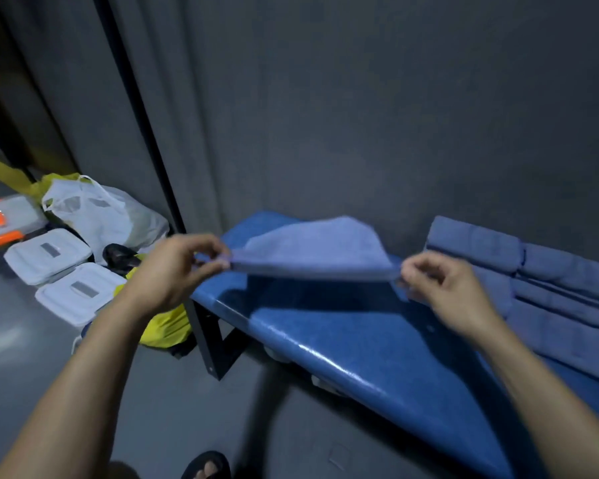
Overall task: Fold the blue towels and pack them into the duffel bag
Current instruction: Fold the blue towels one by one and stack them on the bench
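We pinch a towel by its near edge, left hand and right hand apart, above the counter; folded towels fill its right end.

We see a plain periwinkle-blue towel over a glossy, finely speckled deep-blue bench; matching folded blue towels at right. At left: white lidded boxes with grey labels, a translucent white bag, a yellow bag. Far wall: dark grey.
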A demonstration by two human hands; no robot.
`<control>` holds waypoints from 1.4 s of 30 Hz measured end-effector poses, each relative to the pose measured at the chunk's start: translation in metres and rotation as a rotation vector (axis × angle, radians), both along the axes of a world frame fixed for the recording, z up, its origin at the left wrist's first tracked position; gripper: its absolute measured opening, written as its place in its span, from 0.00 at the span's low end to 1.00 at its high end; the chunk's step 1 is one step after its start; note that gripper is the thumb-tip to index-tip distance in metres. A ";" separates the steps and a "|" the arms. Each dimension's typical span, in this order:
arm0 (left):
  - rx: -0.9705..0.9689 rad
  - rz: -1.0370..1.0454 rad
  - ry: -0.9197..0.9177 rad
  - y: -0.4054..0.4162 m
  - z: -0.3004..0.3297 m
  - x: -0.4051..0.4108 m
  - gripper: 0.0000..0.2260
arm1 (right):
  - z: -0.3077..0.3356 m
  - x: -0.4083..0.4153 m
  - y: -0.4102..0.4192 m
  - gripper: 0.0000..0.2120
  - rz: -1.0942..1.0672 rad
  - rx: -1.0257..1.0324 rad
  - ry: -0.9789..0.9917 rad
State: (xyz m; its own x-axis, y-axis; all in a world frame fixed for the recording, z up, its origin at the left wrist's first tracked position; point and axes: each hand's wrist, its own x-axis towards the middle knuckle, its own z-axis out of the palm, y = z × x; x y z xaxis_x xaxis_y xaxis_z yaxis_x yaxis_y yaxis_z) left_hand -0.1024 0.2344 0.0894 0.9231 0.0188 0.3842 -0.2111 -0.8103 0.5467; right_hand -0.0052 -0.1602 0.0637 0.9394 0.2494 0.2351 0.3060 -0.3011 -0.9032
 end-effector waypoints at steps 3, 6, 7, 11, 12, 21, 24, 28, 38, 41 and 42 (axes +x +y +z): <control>0.068 -0.135 0.375 0.002 -0.018 -0.005 0.07 | -0.045 -0.022 -0.011 0.08 0.010 -0.092 0.142; -0.072 -0.228 0.559 0.004 -0.028 -0.010 0.06 | -0.050 -0.037 -0.021 0.06 0.105 -0.213 0.215; -0.111 -0.254 0.601 0.006 -0.030 -0.011 0.05 | -0.046 -0.039 -0.026 0.06 0.150 -0.256 0.242; -0.205 -0.320 0.710 0.009 -0.032 -0.014 0.04 | -0.032 -0.047 -0.043 0.07 0.358 -0.382 0.404; -0.207 -0.316 0.716 0.009 -0.033 -0.012 0.03 | -0.030 -0.049 -0.045 0.07 0.395 -0.389 0.453; -0.035 -0.004 0.322 -0.016 -0.046 0.046 0.04 | -0.024 -0.022 -0.014 0.05 -0.128 -0.106 0.361; 0.016 0.147 0.186 -0.028 -0.055 0.072 0.05 | -0.026 -0.011 0.005 0.03 -0.285 0.000 0.221; -0.023 0.314 0.073 -0.039 -0.065 0.098 0.01 | -0.029 0.004 0.021 0.05 -0.369 0.086 0.086; 0.196 0.140 0.285 -0.068 -0.069 0.130 0.21 | -0.064 0.025 0.034 0.08 -0.335 0.004 0.066; 0.023 -0.296 0.223 -0.117 -0.047 0.116 0.22 | -0.061 0.020 0.035 0.07 -0.274 -0.056 0.016; -0.023 -0.385 0.271 -0.133 -0.046 0.113 0.24 | -0.059 0.018 0.035 0.06 -0.235 -0.094 -0.011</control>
